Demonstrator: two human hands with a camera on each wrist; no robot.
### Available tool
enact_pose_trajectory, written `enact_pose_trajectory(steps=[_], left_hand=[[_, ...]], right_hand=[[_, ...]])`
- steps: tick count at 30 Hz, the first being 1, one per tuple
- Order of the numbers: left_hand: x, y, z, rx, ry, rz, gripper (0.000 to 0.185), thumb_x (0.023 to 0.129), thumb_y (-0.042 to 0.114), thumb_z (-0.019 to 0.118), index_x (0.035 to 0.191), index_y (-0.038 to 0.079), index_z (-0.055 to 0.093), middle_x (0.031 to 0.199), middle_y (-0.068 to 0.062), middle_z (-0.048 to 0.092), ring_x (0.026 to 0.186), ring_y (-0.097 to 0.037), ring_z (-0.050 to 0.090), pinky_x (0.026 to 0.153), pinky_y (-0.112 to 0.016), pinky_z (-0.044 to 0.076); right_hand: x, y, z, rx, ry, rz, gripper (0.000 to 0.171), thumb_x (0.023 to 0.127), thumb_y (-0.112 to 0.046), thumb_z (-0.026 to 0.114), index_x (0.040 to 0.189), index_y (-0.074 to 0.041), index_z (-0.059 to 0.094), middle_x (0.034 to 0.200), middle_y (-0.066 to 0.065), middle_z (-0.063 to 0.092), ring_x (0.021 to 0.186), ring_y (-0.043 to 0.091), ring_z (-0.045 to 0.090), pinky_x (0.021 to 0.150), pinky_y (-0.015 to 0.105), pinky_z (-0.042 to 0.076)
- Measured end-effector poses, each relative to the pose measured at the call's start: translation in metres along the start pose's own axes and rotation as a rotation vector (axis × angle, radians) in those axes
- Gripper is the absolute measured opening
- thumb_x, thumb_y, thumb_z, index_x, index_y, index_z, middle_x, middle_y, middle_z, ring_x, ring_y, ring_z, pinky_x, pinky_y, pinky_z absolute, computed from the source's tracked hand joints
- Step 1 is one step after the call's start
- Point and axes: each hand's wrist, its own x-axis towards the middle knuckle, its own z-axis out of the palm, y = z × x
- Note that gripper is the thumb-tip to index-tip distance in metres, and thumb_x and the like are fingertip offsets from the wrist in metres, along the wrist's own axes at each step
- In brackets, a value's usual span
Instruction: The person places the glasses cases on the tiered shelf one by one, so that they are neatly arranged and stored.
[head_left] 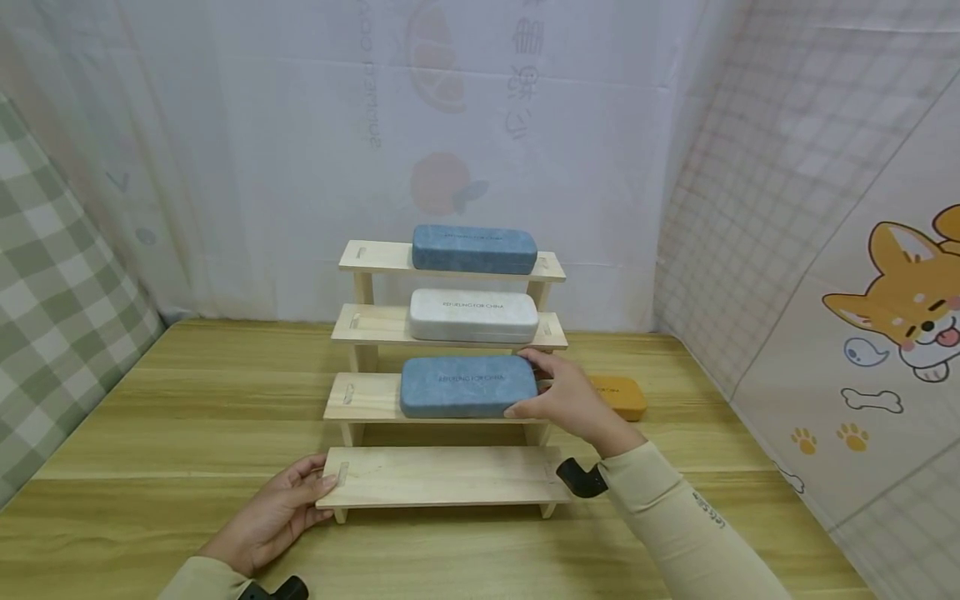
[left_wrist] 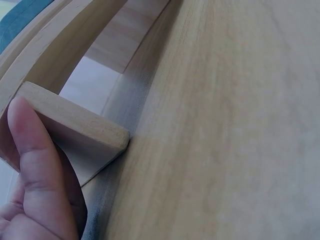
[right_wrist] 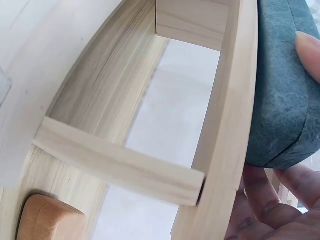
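Note:
A pale wooden stepped rack (head_left: 450, 477) stands on the table, with several shelves. My left hand (head_left: 281, 510) grips the left end of its lowest shelf, thumb on top; the left wrist view has the thumb (left_wrist: 35, 160) at the board's edge beside a leg. On the second shelf up lies a blue glasses case (head_left: 467, 387), its right end held between thumb and fingers of my right hand (head_left: 573, 400). In the right wrist view that case (right_wrist: 285, 90) sits against the shelf edge. A white glasses case (head_left: 472, 317) and another blue glasses case (head_left: 474, 249) occupy the shelves above.
An orange case (head_left: 618, 397) lies on the wooden table (head_left: 240, 400) right of the rack, partly behind my right hand. A white curtain (head_left: 262, 167) hangs behind, with a printed cloth (head_left: 795, 250) at the right and green checked fabric (head_left: 45, 283) at the left.

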Motion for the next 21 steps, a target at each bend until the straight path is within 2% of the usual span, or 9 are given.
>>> enact_pose_trajectory(steps=[21], left_hand=[[0.0006,-0.0007,-0.0003,-0.014,0.000,0.001,0.071,0.101,0.015,0.052,0.148,-0.010,0.005,0.112,0.001,0.055,0.094,-0.011,0.059,0.079,-0.028,0.051]], right_hand=[[-0.0015,-0.0008,0.0004,-0.021,-0.057,0.005,0.085,0.070,-0.015,0.087,0.142,-0.003,0.044,0.115,0.014,0.060,0.094,0.023,0.060,0.073,0.032,0.053]])
